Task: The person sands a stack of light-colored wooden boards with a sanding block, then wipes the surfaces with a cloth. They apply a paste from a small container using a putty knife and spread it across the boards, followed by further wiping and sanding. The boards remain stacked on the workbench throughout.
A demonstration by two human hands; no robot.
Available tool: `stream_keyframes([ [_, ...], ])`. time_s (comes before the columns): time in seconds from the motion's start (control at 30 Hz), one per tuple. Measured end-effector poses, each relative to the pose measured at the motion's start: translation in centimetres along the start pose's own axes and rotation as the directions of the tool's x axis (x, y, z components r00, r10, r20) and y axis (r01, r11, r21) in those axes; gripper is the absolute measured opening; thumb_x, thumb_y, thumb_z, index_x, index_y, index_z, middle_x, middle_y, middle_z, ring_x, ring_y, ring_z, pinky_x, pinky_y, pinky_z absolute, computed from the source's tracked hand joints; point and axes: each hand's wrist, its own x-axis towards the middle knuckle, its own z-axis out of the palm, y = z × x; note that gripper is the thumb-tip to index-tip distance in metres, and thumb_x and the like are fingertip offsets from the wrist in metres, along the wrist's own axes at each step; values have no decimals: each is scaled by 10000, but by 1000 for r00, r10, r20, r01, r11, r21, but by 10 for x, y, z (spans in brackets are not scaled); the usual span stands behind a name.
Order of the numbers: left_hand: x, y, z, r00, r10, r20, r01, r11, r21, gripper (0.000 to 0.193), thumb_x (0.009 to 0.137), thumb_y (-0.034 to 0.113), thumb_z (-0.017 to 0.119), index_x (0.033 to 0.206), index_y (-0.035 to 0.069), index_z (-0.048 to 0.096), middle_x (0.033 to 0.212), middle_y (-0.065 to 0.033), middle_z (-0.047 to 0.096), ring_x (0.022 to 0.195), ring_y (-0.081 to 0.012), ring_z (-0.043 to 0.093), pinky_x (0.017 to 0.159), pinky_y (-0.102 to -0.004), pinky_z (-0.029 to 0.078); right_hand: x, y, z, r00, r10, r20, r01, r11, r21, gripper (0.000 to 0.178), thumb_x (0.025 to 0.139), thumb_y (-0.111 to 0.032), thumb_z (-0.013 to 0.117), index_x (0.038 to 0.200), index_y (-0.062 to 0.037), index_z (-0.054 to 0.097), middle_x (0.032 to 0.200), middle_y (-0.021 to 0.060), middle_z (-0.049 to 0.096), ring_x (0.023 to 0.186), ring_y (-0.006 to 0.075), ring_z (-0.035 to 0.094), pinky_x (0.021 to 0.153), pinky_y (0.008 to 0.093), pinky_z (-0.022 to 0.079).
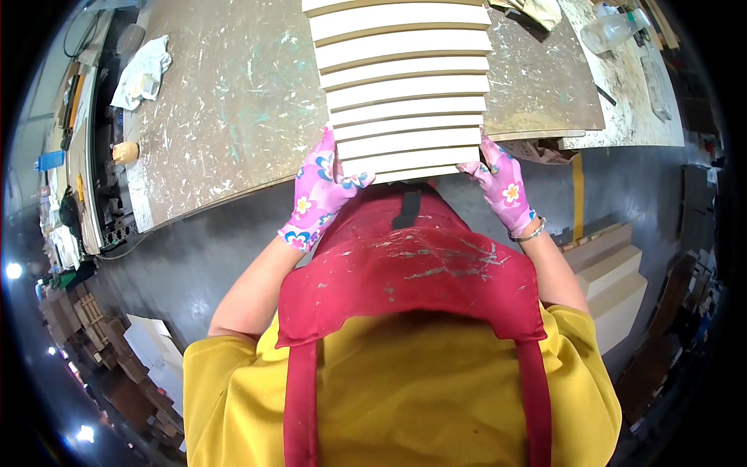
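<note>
A row of pale cream boards (406, 102), overlapping like steps with brown edges, stretches from the far side of the workbench to its near edge. My left hand (320, 184), in a pink flowered glove, grips the near left corner, thumb across the front board. On the opposite corner my right hand (502, 177), gloved alike, holds the board's end with its thumb on top and fingers at the side. Some fingertips of both hands are hidden behind the boards. The near boards jut past the bench edge, just above my red apron (408, 272).
The paint-spattered workbench (226, 109) carries a white cloth (143, 73) and a small orange-tan object (124, 152) at left. A clear bottle (615, 31) lies at far right. Below, large cream panels (615, 288) lean by my right side, near a yellow floor line (577, 194).
</note>
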Motion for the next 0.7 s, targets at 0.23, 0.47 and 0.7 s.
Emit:
stream_keyframes([
  [0.23,-4,1,-10,998,-33,46,25,986,167,723,855,85,759,1470,-2,388,1120,-59,626,938,-99,586,859,-249,486,2,-4,-3,929,343,141,-370,857,358,550,908,-71,616,1435,-15,468,910,38,689,646,77,605,573,219,487],
  [0.47,-15,13,-10,993,33,117,-68,949,309,869,898,112,731,1558,-8,177,785,-18,514,665,-91,496,641,-226,480,-3,20,-1,947,177,268,-289,835,469,773,874,-5,570,1570,-63,238,1287,62,559,779,86,569,658,218,455],
  [0.7,-21,5,-14,959,-204,199,176,973,150,923,928,133,709,1602,129,78,790,-23,567,703,-96,580,643,-253,510,-2,0,-18,935,194,298,-255,950,182,609,902,-110,667,1440,25,416,913,34,611,707,70,518,626,230,460],
])
